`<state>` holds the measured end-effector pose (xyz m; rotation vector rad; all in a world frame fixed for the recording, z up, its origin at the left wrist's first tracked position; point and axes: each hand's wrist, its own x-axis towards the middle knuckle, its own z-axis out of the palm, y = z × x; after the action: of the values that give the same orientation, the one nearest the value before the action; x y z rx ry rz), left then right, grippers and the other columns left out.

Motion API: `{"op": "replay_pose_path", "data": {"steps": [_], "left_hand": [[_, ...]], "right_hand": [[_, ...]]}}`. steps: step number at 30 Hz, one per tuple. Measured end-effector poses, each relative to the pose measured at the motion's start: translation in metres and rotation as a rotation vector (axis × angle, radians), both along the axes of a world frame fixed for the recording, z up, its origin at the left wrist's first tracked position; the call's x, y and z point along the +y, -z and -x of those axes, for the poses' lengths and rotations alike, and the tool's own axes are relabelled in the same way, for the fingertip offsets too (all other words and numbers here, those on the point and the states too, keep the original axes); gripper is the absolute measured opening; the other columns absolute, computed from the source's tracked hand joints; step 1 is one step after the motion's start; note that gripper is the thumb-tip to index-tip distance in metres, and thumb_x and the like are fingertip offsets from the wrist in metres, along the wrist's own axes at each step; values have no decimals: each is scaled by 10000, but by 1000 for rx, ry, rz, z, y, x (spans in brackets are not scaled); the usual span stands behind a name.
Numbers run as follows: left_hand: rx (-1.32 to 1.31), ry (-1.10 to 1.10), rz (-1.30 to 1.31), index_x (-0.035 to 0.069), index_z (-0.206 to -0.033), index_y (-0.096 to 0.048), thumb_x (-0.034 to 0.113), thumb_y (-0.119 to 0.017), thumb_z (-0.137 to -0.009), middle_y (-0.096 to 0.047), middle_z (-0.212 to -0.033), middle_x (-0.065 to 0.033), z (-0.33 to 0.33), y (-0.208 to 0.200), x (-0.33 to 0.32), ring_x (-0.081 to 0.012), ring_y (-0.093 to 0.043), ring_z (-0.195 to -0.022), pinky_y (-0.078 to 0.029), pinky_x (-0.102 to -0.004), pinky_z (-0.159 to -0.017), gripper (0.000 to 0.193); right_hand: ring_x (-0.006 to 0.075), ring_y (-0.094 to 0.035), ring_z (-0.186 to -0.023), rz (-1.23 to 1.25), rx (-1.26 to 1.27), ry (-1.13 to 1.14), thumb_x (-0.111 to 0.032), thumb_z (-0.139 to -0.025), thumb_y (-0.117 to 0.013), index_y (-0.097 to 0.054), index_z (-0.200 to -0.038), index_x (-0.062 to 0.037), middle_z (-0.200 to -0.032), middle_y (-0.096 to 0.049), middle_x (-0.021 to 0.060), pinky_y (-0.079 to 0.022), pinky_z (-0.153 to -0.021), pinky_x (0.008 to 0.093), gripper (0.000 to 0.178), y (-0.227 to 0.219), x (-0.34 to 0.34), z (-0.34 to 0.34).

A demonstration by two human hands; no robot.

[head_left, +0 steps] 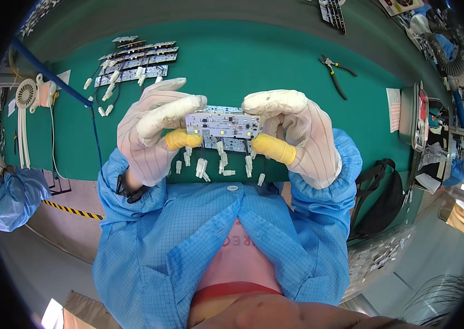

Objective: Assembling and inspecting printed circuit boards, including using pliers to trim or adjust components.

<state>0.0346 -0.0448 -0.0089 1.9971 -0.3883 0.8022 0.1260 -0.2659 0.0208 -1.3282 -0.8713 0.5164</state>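
Between both hands, over the near edge of the green mat, is a white circuit board (226, 125) with small yellow LED chips. My left hand (152, 129), in a pale striped glove with a yellow thumb cot, pinches its left end. Gripping the right end is my right hand (298, 134), gloved the same way. More circuit boards (226, 143) show behind and under the held one, partly hidden by it. White plug connectors (202, 166) on short wires lie below, along the mat's near edge.
Several finished-looking boards with wires (139, 60) lie stacked at the far left. Black-handled pliers (333, 71) rest at the far right. A small white fan (26, 94) stands at the left, near a hanging blue cord (51, 68). A metal tray (411, 118) sits at the right edge.
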Motion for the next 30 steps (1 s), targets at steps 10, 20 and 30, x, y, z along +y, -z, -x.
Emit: {"op": "replay_pose_path", "data": {"steps": [10, 20, 30], "left_hand": [[18, 27, -14, 31, -1084, -614, 407, -672, -779, -673, -897, -154, 1, 1, 3, -253, -646, -857, -418, -520, -928, 488], [-12, 1, 99, 31, -999, -671, 332, -727, -719, -684, -856, -97, 2, 4, -4, -237, -651, -854, -484, -443, -874, 415], [559, -58, -374, 126, -1206, -556, 61, -660, -752, -592, -1106, -49, 31, 26, 17, -258, -556, -1003, -410, -381, -924, 471]], "right_hand": [[67, -526, -689, 163, 38, 28, -36, -718, -767, -571, -1142, 6, -911, -602, 47, -409, -588, 190, 469, -7, 1, -1], [68, -556, -668, 105, 41, 29, -59, -759, -747, -551, -1139, 22, -921, -628, 70, -439, -567, 189, 436, -1, 2, -2], [94, -539, -436, 177, 352, -190, -421, -959, -455, -529, -936, -8, -664, -628, 70, -425, -399, 190, 421, 15, 1, -16]]}}
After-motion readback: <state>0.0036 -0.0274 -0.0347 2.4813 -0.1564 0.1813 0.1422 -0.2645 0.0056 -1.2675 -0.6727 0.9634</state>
